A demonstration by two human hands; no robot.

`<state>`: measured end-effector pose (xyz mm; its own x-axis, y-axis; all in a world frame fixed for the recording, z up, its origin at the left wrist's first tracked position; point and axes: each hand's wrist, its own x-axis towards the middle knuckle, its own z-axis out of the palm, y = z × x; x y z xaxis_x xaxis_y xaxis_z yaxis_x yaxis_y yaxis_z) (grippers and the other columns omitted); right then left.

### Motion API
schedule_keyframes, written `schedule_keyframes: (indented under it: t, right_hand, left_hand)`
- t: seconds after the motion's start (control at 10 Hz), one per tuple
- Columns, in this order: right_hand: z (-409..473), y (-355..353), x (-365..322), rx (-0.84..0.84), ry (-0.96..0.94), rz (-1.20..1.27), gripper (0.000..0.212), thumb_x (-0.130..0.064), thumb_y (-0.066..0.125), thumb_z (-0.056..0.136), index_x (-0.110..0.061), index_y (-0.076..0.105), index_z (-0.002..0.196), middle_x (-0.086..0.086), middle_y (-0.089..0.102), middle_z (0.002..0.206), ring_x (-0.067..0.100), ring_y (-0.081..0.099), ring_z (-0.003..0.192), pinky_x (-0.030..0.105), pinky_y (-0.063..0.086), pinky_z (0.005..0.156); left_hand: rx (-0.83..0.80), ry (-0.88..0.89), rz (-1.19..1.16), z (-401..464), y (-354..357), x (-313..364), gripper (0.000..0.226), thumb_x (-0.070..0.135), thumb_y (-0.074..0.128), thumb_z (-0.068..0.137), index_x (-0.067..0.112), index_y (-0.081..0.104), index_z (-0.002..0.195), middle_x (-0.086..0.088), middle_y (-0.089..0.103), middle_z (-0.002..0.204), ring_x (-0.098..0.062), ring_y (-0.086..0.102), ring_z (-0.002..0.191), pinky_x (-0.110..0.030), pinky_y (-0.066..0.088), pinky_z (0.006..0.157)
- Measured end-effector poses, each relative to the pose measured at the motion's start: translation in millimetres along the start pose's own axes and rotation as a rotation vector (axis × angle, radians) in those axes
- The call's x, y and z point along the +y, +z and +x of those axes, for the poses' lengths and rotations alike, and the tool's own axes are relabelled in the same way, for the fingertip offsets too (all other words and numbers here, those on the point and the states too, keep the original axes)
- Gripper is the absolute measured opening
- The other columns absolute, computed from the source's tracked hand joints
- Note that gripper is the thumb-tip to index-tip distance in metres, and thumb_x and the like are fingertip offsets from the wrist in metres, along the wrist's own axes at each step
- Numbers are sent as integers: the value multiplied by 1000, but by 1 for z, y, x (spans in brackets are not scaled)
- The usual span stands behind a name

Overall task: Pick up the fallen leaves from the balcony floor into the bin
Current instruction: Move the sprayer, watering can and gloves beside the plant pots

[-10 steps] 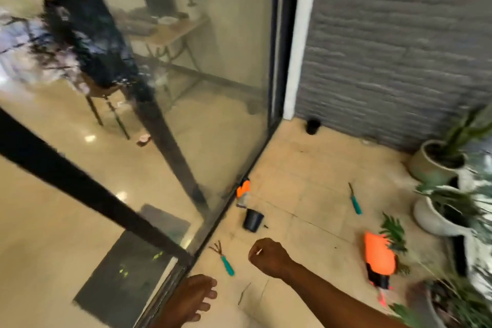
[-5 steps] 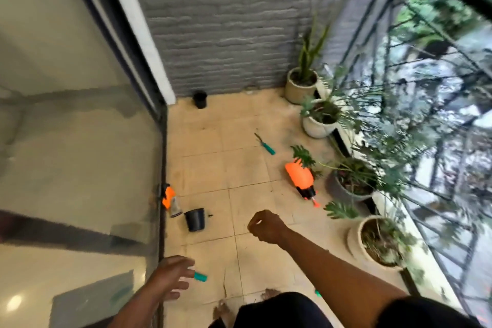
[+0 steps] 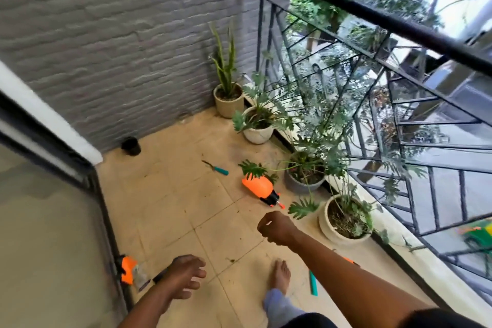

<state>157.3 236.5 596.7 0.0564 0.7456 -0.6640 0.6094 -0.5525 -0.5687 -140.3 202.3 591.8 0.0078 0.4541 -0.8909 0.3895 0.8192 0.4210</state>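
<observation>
My right hand (image 3: 277,226) hangs over the tiled balcony floor (image 3: 170,210), its fingers curled into a fist with a pale leaf scrap at the fingertips. Lower left, my left hand (image 3: 185,275) hovers with its fingers spread and holds nothing. It covers most of a small black pot (image 3: 159,276) by the door frame. A second black pot (image 3: 131,145) stands against the grey brick wall. Small dark leaf bits (image 3: 232,260) and specks lie scattered on the tiles.
An orange spray bottle (image 3: 258,187) lies on its side mid-floor. One teal-handled tool (image 3: 217,168) lies beyond it, another (image 3: 313,283) beside my bare foot (image 3: 280,274). Potted plants (image 3: 343,224) line the black railing (image 3: 372,16). The glass door (image 3: 48,221) closes the left side.
My view has swung right, from the glass door to the railing and plants. My right fist stays curled in front of me; my left hand has lifted with fingers spread.
</observation>
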Motion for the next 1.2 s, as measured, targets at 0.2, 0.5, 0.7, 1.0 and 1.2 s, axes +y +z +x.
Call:
schedule_keyframes:
  t: [0.2, 0.5, 0.7, 1.0, 1.2]
  right_hand:
    - [53, -52, 9, -17, 39, 23, 20, -21, 60, 88, -17, 73, 103, 3, 66, 96, 20, 59, 82, 18, 36, 52]
    - [129, -107, 13, -98, 93, 44, 14, -19, 58, 89, -18, 70, 97, 3, 68, 98, 15, 57, 84, 17, 41, 59]
    - [200, -100, 36, -120, 200, 151, 9, -32, 60, 78, -26, 67, 80, -2, 70, 88, 12, 63, 75, 20, 51, 71]
    - [352, -13, 107, -32, 405, 412, 18, -48, 62, 70, -31, 61, 77, -1, 69, 94, 25, 66, 87, 22, 44, 65]
    - [479, 64, 198, -10, 617, 712, 5, -18, 55, 100, -16, 57, 104, 7, 63, 95, 17, 61, 71, 25, 54, 62]
  left_hand:
    - [-3, -9, 31, 33, 34, 83, 42, 42, 70, 73, 13, 73, 102, -6, 75, 78, -22, 56, 60, -21, 33, 56]
    - [-16, -14, 159, 97, 88, 196, 19, 29, 60, 94, 16, 72, 103, -3, 73, 81, -19, 54, 63, -20, 32, 55]
    - [-160, 21, 271, 182, 109, 252, 16, 20, 64, 93, 8, 73, 88, -12, 72, 78, -8, 57, 43, -15, 42, 45]
    - [-320, 182, 784, 381, 154, 251, 50, 43, 42, 101, 10, 64, 132, -13, 57, 144, -27, 50, 136, -29, 38, 108]
    - [-437, 107, 828, 522, 183, 204, 26, 39, 53, 82, 23, 71, 90, -6, 71, 112, -27, 65, 115, -35, 49, 97]
